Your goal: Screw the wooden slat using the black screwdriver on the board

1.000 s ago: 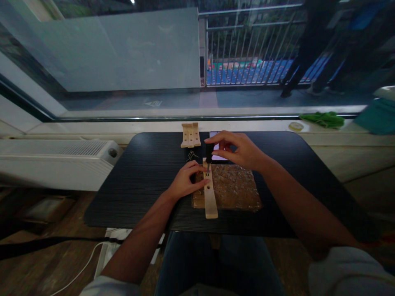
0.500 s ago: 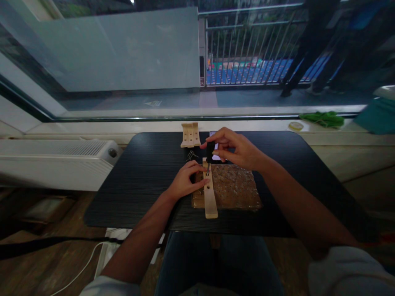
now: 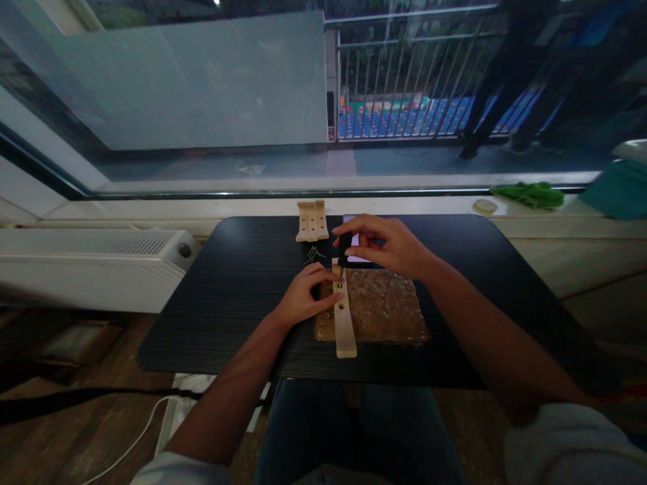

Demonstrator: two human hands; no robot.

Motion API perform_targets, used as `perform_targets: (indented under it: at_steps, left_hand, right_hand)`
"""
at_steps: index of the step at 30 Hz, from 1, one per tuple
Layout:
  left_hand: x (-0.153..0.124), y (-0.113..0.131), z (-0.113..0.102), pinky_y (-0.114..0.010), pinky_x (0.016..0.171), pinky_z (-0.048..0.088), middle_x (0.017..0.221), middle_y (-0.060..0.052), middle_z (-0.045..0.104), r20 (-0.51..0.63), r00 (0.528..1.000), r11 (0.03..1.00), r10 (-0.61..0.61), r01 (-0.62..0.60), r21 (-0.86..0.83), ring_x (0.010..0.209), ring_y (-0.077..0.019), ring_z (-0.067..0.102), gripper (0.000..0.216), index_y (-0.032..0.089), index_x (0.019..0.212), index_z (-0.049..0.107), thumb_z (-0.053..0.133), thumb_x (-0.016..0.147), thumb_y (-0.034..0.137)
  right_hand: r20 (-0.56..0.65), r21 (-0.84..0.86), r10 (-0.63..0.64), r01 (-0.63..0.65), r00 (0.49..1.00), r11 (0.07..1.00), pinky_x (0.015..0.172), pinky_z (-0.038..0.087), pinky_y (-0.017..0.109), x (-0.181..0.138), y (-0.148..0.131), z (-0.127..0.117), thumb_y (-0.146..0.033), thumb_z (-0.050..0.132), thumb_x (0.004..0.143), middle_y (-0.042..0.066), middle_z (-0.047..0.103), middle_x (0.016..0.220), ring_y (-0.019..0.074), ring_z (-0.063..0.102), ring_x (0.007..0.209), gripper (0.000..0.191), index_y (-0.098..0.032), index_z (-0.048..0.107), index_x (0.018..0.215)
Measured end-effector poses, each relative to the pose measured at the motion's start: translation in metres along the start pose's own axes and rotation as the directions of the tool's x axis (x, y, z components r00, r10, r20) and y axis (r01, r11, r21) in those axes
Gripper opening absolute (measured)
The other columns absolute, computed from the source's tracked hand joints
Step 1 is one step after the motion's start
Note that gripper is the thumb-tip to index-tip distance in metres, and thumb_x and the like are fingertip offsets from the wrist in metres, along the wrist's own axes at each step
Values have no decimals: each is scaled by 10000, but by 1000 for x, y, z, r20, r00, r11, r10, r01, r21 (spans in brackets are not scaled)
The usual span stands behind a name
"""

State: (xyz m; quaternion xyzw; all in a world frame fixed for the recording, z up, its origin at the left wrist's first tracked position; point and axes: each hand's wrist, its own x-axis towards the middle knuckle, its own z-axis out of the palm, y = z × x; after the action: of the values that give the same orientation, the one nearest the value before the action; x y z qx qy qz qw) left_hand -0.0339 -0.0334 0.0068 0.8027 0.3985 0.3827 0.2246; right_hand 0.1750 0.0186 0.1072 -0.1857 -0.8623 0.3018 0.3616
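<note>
My right hand point(image 3: 381, 246) grips the black handle of a screwdriver point(image 3: 344, 246), which stands nearly upright. Its metal tip reaches into the upper hole of a pale wooden piece point(image 3: 346, 335) with two holes showing. That piece lies lengthwise across the left part of a brown board point(image 3: 387, 310) wrapped in clear plastic. With thumb and fingers on either side of the upper hole, my left hand point(image 3: 308, 296) holds the wooden piece against the board. Any screw under the tip is too small to make out.
Several small screws point(image 3: 313, 255) lie behind my left hand on the black table point(image 3: 212, 303). Similar wooden pieces point(image 3: 312, 221) rest at the back edge. A phone point(image 3: 360, 252) with a lit screen lies behind the board. Green netting point(image 3: 530, 195) and a tape roll point(image 3: 484, 206) sit on the windowsill.
The fingers of my right hand have shifted slightly around the screwdriver handle, the index finger more bent over its top. My left hand, the wooden piece and the board stay in place.
</note>
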Motion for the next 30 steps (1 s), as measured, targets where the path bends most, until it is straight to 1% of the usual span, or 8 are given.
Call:
perform_targets:
  at_steps: [6, 11, 19, 30]
  left_hand:
    - [0, 0, 0, -306, 773, 471, 882, -39, 564, 7, 1000, 1000, -1, 1, 5, 848, -173, 560, 259, 173, 1003, 691, 686, 809, 345]
    - [0, 0, 0, -313, 777, 474, 887, -44, 567, 7, 1000, 1000, -3, 3, 0, 851, -175, 561, 260, 166, 993, 691, 687, 806, 347]
    - [0, 0, 0, -333, 805, 480, 900, -47, 579, 9, 1000, 1000, -18, 18, 1, 870, -180, 565, 269, 173, 997, 690, 692, 798, 355]
    - [0, 0, 0, -314, 784, 487, 880, -42, 570, 2, 1000, 1000, -2, 2, 12, 848, -174, 563, 255, 182, 996, 694, 691, 802, 347]
  right_hand:
    - [-45, -30, -16, 15, 999, 999, 506, 337, 195, 1, 1, 2, -245, 678, 820, -25, 632, 804, 33, 400, 503, 263, -187, 632, 1072]
    - [-56, -30, -39, 37, 998, 999, 485, 307, 195, 1, 3, 3, -281, 699, 806, -51, 581, 743, 22, 362, 477, 275, -170, 616, 1044]
    - [-99, -32, -33, 29, 995, 999, 493, 315, 205, 1, 5, 6, -320, 730, 772, -80, 492, 664, 24, 355, 475, 303, -166, 595, 995]
    - [-128, -82, -10, 0, 992, 997, 506, 314, 223, 1, 4, 10, -351, 726, 761, -74, 500, 677, 36, 352, 488, 323, -181, 546, 969]
